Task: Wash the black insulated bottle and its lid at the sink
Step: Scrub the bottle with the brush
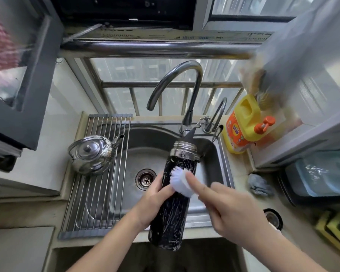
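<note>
The bottle (171, 213) is held over the sink (130, 160), tilted, with its open steel neck pointing away from the person and its base towards them. The left grip (151, 201) is wrapped round its middle from the left side. The right grip (230, 205) holds a white brush (180, 181), forefinger laid straight along its back, and presses the bristles on the black wall just beyond the left grip.

White soapy streaks run nearly the whole length of the body, so I judge the outside scrub well along (though not finished near the neck). No water is visibly coming from the tap (177, 75), so rinsing looks still to do. Whether the inside has been brushed cannot be told. The lid is off and I cannot find it anywhere, so its washing also counts as left. A soap jug (241, 126) stands beyond the right grip.
</note>
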